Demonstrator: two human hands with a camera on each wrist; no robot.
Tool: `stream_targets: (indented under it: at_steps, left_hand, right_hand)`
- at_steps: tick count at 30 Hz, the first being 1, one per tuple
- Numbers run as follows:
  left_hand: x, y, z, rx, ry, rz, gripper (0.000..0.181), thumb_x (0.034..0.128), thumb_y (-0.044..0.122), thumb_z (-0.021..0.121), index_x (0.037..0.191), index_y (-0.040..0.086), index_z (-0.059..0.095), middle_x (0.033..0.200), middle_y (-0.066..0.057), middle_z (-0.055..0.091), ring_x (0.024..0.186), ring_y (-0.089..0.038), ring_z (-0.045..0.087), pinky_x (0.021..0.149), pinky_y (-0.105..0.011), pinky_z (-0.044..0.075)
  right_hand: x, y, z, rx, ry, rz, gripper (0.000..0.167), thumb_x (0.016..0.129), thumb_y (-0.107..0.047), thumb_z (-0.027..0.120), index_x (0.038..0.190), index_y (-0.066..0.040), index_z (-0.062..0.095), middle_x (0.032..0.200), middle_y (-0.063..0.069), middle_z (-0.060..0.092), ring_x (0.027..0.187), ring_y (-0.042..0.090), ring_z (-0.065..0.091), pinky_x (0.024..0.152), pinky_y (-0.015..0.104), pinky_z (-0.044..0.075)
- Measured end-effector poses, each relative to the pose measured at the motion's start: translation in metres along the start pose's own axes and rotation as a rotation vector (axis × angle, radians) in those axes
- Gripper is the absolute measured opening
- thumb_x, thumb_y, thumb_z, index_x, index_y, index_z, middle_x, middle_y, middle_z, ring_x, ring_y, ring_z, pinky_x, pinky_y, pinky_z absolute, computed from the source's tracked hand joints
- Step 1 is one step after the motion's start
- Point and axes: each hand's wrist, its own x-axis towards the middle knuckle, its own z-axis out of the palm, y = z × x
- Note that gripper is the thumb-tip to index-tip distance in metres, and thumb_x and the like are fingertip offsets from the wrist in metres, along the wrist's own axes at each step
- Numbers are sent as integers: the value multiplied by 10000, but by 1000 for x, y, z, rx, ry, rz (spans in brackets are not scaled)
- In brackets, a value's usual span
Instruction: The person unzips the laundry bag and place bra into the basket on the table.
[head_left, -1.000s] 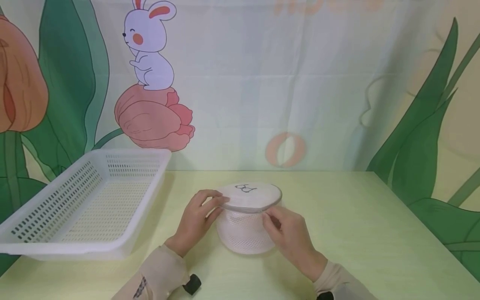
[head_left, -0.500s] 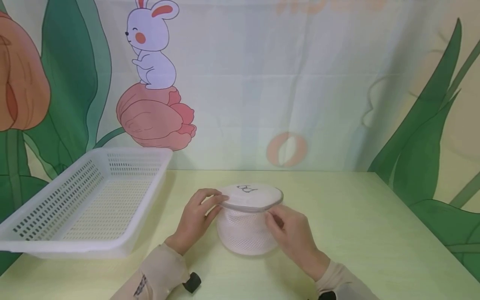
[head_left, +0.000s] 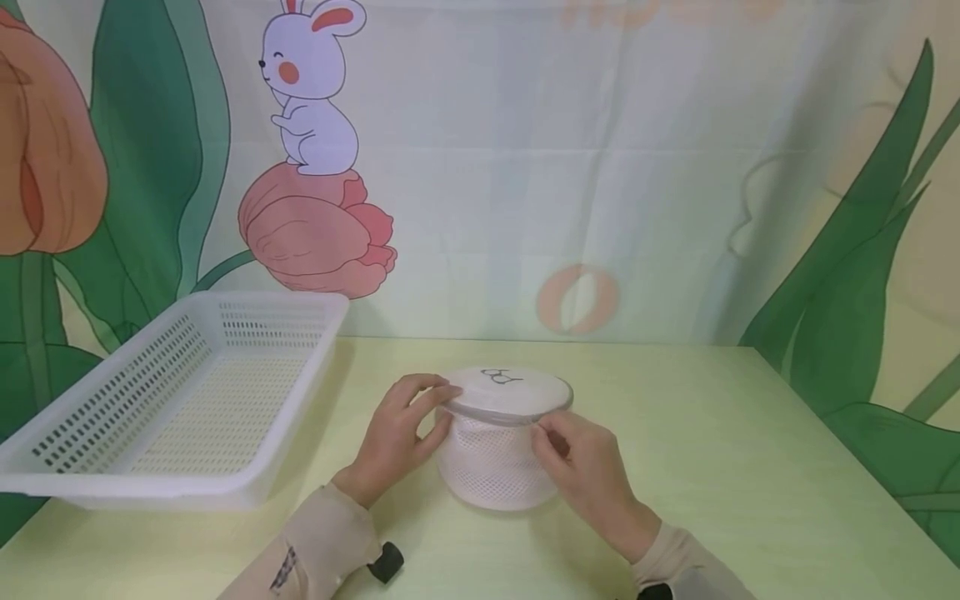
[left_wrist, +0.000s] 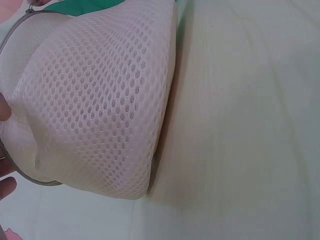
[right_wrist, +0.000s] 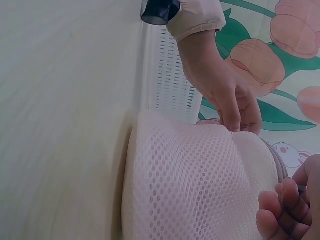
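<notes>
A round white mesh bag with a grey rim stands upright on the pale yellow-green tabletop. The left hand pinches the rim's left side between thumb and fingers; the right hand, fingers curled, pinches its near right edge. To the left sits a rectangular white plastic basket; a flower-printed cloth hangs far behind.

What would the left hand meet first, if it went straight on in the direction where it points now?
The left hand would most likely meet the white mesh bag first, at the round lid whose edge it touches. The exact line is uncertain, because depth is hard to judge here.
</notes>
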Motion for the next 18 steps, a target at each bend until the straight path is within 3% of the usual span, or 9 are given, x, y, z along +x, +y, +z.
stream_targets:
  at_steps: [9, 13, 18]
  left_hand:
    - [7, 13, -3, -59, 33, 89, 264, 882, 242, 514, 1082, 133, 649, 1115, -97, 617, 1006, -250, 560, 894, -434, 447]
    - [12, 24, -4, -75, 36, 116, 298, 931, 334, 501, 1101, 133, 642, 1143, -95, 609, 1033, -246, 557, 902, -413, 444]
    - [17, 37, -4, -75, 52, 151, 304, 926, 359, 569, 1107, 125, 640, 1145, -96, 609, 1062, -257, 566, 910, -411, 452]
  right_hand:
    - [-1, -2, 1, 5, 11, 3, 177, 785, 19, 648, 682, -111, 585, 620, -34, 583, 580, -26, 504, 526, 89, 429]
    - [-1, -2, 2, 6, 12, -3, 174, 784, 14, 650, 683, -111, 584, 617, -37, 581, 578, -25, 502, 527, 87, 424]
    - [-1, -1, 3, 12, 7, -6, 157, 787, 0, 653, 692, -109, 591, 617, -38, 579, 580, -31, 481, 525, 87, 414]
